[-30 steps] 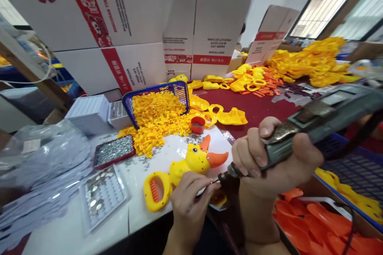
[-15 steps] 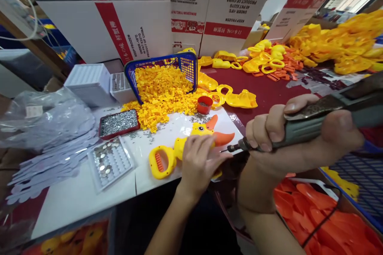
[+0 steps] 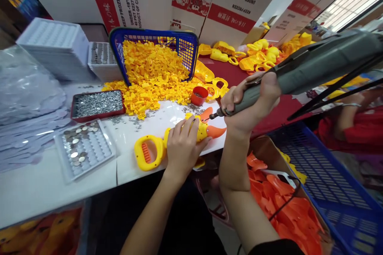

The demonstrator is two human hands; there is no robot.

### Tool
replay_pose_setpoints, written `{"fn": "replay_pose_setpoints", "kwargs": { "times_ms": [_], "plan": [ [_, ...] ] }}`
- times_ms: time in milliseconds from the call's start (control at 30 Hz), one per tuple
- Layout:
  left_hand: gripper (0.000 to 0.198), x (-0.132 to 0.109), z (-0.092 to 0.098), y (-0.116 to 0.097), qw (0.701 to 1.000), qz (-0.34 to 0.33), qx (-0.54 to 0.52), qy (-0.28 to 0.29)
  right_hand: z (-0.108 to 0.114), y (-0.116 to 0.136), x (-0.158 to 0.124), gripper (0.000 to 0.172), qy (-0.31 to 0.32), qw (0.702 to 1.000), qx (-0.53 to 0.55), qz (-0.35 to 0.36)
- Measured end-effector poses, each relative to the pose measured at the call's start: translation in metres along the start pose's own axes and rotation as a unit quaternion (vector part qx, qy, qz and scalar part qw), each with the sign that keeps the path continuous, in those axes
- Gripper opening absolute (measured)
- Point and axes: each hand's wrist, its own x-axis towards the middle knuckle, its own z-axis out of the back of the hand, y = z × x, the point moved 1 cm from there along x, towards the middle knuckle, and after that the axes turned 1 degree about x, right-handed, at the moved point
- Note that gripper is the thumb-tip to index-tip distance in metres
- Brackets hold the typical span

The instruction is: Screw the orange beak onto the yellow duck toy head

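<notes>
A yellow toy duck grabber (image 3: 149,153) with a ring handle lies on the white tabletop, its orange beak (image 3: 216,132) parted and pointing right. Over its neck and head my left hand (image 3: 183,141) is closed, hiding much of the body. My right hand (image 3: 248,103) is wrapped round a grey-green electric screwdriver (image 3: 311,63), held tilted. The thin bit is at the upper part of the beak; whether it touches a screw there I cannot tell. Just behind the head stands a small red cup (image 3: 199,95) of screws, with loose screws scattered around it.
A tipped blue basket (image 3: 191,57) spills small yellow parts. A red tray (image 3: 98,105) holds metal pieces, beside a white tray (image 3: 85,149) with round discs. At lower right are a carton of orange beaks (image 3: 284,203) and a blue crate (image 3: 338,191). Another person's red sleeve (image 3: 365,115) shows at right.
My right hand has brought the screwdriver bit from beside the lower beak up to the upper beak. My left hand has shifted on the duck's head. The camera view has turned.
</notes>
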Motion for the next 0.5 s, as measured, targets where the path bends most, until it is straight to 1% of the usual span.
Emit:
{"fn": "replay_pose_setpoints", "kwargs": {
  "times_ms": [133, 233, 300, 400, 500],
  "plan": [
    [0.053, 0.000, -0.001, 0.001, 1.000, 0.007, -0.011, 0.002, 0.000, -0.005, -0.001, 0.040, 0.004, 1.000, -0.018, -0.005],
    [0.052, 0.000, 0.000, 0.001, 1.000, -0.010, -0.006, -0.019, 0.000, -0.009, 0.000, 0.035, -0.013, 1.000, 0.009, -0.025],
    [0.052, 0.000, 0.000, 0.000, 0.999, -0.017, -0.003, -0.027, -0.001, -0.011, 0.000, 0.032, -0.013, 0.999, 0.034, -0.038],
    [0.050, -0.001, 0.001, -0.001, 0.999, -0.016, 0.000, -0.029, -0.001, -0.011, 0.000, 0.034, 0.018, 0.997, 0.063, -0.042],
    [0.049, -0.002, 0.001, -0.001, 1.000, -0.014, -0.003, -0.025, -0.002, -0.008, -0.003, 0.038, 0.031, 0.999, 0.027, -0.025]
  ]
}}
